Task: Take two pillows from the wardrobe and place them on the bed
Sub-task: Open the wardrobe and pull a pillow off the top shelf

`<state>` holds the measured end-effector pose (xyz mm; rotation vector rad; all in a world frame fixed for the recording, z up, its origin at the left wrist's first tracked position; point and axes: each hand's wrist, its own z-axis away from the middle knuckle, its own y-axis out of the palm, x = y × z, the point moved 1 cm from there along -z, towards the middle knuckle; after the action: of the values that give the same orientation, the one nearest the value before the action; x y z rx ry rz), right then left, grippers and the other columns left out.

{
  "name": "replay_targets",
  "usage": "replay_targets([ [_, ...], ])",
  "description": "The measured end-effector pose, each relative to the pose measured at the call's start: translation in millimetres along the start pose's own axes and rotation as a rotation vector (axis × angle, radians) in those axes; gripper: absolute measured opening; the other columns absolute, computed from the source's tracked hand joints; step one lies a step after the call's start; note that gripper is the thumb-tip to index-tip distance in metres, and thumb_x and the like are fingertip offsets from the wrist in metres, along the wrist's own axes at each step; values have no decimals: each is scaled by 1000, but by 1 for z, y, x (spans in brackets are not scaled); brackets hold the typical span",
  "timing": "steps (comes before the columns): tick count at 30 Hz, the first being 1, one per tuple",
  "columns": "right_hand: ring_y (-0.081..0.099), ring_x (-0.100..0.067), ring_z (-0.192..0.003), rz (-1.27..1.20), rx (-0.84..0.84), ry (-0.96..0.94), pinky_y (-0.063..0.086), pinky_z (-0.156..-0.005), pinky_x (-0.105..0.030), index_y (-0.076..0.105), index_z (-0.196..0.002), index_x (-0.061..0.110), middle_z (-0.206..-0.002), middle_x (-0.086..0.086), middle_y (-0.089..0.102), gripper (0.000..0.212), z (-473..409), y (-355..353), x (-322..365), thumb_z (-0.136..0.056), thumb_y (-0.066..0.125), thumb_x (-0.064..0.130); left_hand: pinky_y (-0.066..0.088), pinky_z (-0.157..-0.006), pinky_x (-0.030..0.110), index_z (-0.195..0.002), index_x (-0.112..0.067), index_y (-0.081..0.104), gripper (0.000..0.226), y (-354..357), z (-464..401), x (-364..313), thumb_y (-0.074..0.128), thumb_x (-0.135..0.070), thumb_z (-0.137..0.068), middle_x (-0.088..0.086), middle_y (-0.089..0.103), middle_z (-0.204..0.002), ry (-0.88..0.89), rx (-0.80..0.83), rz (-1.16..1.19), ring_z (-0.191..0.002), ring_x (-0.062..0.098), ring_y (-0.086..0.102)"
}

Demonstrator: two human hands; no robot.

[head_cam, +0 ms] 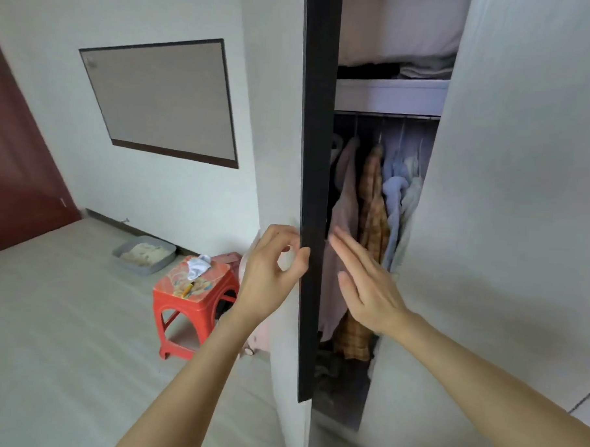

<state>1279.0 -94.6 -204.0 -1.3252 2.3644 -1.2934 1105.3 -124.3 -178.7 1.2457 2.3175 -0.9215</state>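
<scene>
In a pale bedroom, our left hand pinches the wardrobe door edge, our right hand hovers flat and empty, and white pillows at one o'clock could tumble if tugged carelessly.

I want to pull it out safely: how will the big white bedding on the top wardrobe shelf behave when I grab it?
The white bedding bulges and sags over the folded items below, so it is probably soft and floppy, not stiff. It looks bulky, likely light for its size, yet awkward between the doors. Pulling it may drag the folded grey cloth beneath along.
</scene>
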Motion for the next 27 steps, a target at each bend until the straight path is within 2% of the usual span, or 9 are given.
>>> replay_targets([
  [2,8,1,-138,-46,71,-93,11,-112,-13,11,-144,19,-152,5,10,54,-12,24,25,-92,25,26,45,-81,22,-84,-10,59,25,-32,14,7,48,-32,-84,-13,55,-93,-37,-48,-38,-91,8,53],
  [6,9,-10,-141,-69,156,-256,16,-115,-27,4,-145,21,-154,1,7,57,-42,64,68,-93,26,24,44,-82,18,-97,-30,59,20,-87,41,29,48,-41,-85,-23,58,-95,-172,-243,-153,-97,10,56],
  [8,8,-12,-141,-59,157,-314,16,-114,-32,6,-144,20,-152,1,6,57,-60,84,90,-91,26,23,44,-81,14,-107,-31,58,22,-110,51,42,47,-37,-89,-19,62,-98,-262,-322,-187,-97,9,59],
  [13,7,-20,-141,47,218,-345,15,-114,-44,5,-145,22,-151,3,-1,63,-100,127,125,-85,23,18,40,-83,6,-130,-22,48,36,-149,47,62,39,-18,-96,-21,57,-108,-388,-360,-144,-98,-5,53],
  [15,-3,-19,-142,79,263,-336,10,-115,-47,-2,-145,26,-150,5,-12,68,-114,141,134,-87,31,12,36,-80,-1,-134,-20,43,38,-163,41,68,38,-11,-97,-18,55,-110,-447,-341,-153,-100,-1,51],
  [17,-13,-18,-141,96,307,-331,4,-116,-47,-6,-144,28,-151,5,-17,71,-128,150,146,-90,36,10,41,-88,7,-136,-19,39,40,-181,37,78,36,-11,-97,-7,57,-114,-491,-297,-221,-102,9,53],
  [20,-15,-19,-141,130,339,-342,0,-115,-46,-1,-145,27,-155,2,-12,65,-141,151,157,-92,34,12,41,-102,39,-140,-25,31,44,-200,31,99,35,-18,-97,12,55,-126,-546,-226,-313,-118,25,49],
  [24,-5,-17,-143,89,316,-343,1,-115,-45,16,-145,22,-156,1,1,55,-143,148,153,-93,33,12,32,-107,38,-144,-23,23,51,-206,33,102,41,-21,-96,7,41,-143,-589,-306,-451,-131,24,36],
  [27,25,-24,-138,58,220,-341,21,-111,-53,41,-134,15,-148,-8,33,48,-134,141,132,-87,31,12,33,-104,36,-139,-17,34,50,-185,51,85,42,-25,-90,10,41,-139,-484,-492,-526,-128,23,38],
])
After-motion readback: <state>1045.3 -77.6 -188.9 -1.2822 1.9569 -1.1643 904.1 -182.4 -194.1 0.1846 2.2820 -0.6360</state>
